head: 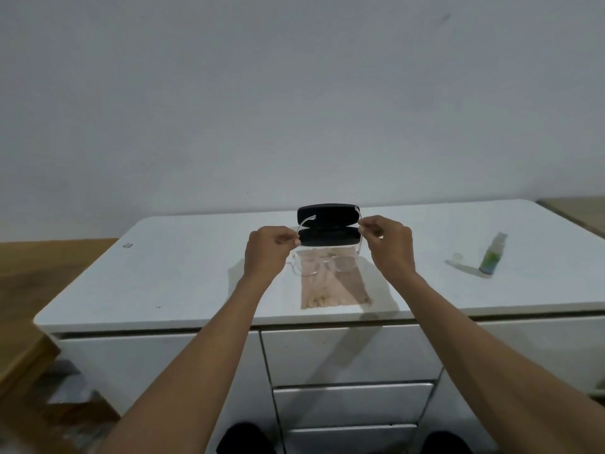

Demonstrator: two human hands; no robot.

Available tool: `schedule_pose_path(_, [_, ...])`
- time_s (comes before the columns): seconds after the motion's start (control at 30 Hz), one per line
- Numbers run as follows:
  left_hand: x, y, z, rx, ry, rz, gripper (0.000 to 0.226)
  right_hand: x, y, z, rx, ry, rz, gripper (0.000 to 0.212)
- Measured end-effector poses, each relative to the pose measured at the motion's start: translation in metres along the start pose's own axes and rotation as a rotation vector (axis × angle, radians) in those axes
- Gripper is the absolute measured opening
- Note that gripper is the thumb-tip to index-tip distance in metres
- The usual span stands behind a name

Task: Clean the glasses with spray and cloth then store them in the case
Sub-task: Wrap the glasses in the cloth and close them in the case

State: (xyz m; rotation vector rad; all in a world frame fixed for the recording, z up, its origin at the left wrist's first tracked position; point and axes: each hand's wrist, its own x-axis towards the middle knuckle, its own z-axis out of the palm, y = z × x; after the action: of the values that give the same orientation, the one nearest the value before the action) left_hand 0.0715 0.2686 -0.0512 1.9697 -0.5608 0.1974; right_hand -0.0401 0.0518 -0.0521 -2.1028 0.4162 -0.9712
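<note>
Above the pink cloth (pixel 330 285), the left hand (pixel 266 253) and right hand (pixel 389 244) pinch the thin arms of the clear plastic glasses (pixel 322 265); they look light and easy to break.

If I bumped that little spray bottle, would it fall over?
Probably. The spray bottle stands upright, tall and narrow on a small base, so it looks tippy. It seems small and light, and being round, it might roll across the smooth white table afterwards.

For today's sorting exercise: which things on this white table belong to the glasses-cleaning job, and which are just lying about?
Part of the job:
clear glasses, held by left hand and right hand
open black case
pinkish cloth
spray bottle
clear cap, apparently the bottle's

Just lying about:
small grey object, too small to identify
</note>
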Motion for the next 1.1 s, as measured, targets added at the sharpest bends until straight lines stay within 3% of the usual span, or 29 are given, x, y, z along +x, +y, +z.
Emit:
schedule_pose_path(0.33, [-0.008,0.002,0.002,0.006,-0.067,0.026,0.009,-0.010,0.009,-0.003,0.000,-0.028,0.061,0.012])
schedule_pose_path(0.5, [-0.009,0.000,-0.006,0.033,-0.172,0.078,0.028,-0.008,0.008,-0.015,0.048,-0.165,0.076,0.042])
schedule_pose_path(0.6, [-0.007,-0.003,-0.013,0.073,-0.211,0.099,0.037,-0.002,0.014,-0.024,0.043,-0.177,0.100,0.050])
schedule_pose_path(0.67, [-0.004,-0.010,-0.014,0.080,-0.177,0.097,0.036,0.002,0.022,-0.026,0.039,-0.205,0.132,0.046])
schedule_pose_path(0.83, [0.009,-0.013,-0.012,0.071,-0.183,0.023,0.018,0.016,0.032,-0.021,0.062,-0.292,0.172,0.014])
schedule_pose_path(0.97, [0.039,-0.030,0.009,0.068,-0.307,-0.082,0.022,0.040,0.052,0.004,-0.012,-0.439,0.203,0.010])
schedule_pose_path(1.1, [0.042,-0.026,0.012,0.133,-0.337,-0.090,0.015,0.048,0.044,0.005,-0.108,-0.525,0.117,0.008])
